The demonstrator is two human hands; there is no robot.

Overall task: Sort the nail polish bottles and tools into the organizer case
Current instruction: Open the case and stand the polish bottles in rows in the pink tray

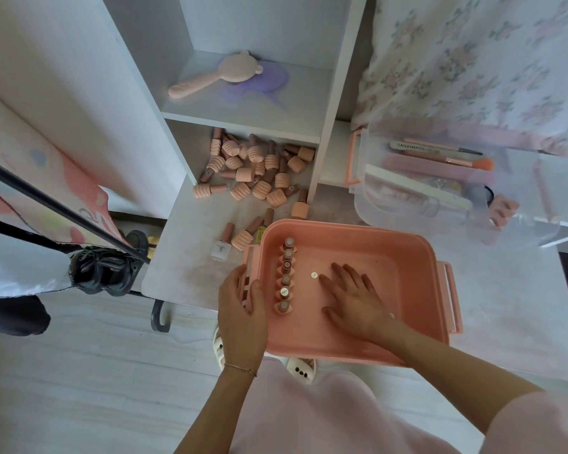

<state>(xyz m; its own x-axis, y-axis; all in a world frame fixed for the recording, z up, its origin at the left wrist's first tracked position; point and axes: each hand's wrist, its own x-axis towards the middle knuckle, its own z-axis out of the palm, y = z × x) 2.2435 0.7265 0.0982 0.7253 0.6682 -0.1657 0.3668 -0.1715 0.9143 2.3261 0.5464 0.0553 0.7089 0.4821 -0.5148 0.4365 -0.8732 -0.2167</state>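
1. Six nail polish bottles (pixel 285 280) stand upright in a single row along the left wall of the pink organizer case (pixel 407 290), caps up; the rest of its floor holds only a small white round sticker or disc (pixel 314 275).
2. The left hand (pixel 241 309) grips the left rim and side latch of the case, fingers curled over the edge, thumb on the inside near the row.
3. The right hand (pixel 358 296) lies flat on the floor of the case, fingers straight and spread, holding nothing; its fingertips are just beside the white disc.
4. Most of the job remains, by my reading: a large loose pile of bottles (pixel 259 168) lies on its sides on the lower shelf beyond the case, and a few stray bottles (pixel 243 235) lie just beside the far-left corner of the case, one of them clear with a pink cap.
5. The tools (pixel 440 154), namely brushes and a nail file, sit in a clear lidded tray (pixel 361 204) to the right, apart from the pink case; whether they count as sorted I cannot tell.
6. A pink bear-shaped brush (pixel 210 75) rests on the upper shelf.
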